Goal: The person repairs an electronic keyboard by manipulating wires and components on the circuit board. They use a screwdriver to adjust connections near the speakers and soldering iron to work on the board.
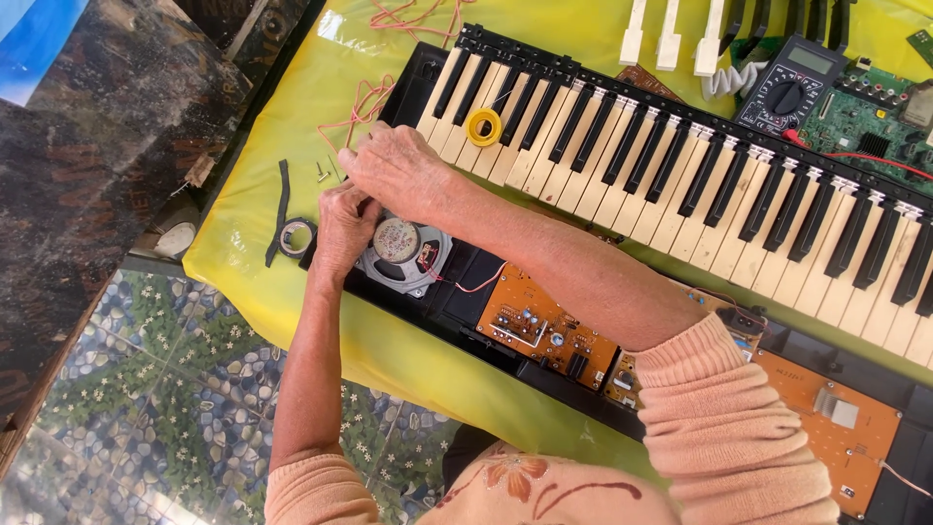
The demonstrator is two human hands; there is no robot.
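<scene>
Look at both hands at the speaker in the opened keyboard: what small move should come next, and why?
Probably lift the left hand slightly off the speaker rim. Both hands crowd that left edge, the right hand lying just above, hiding whatever the fingers work on; loose screws lie nearby on the yellow cloth.
</scene>
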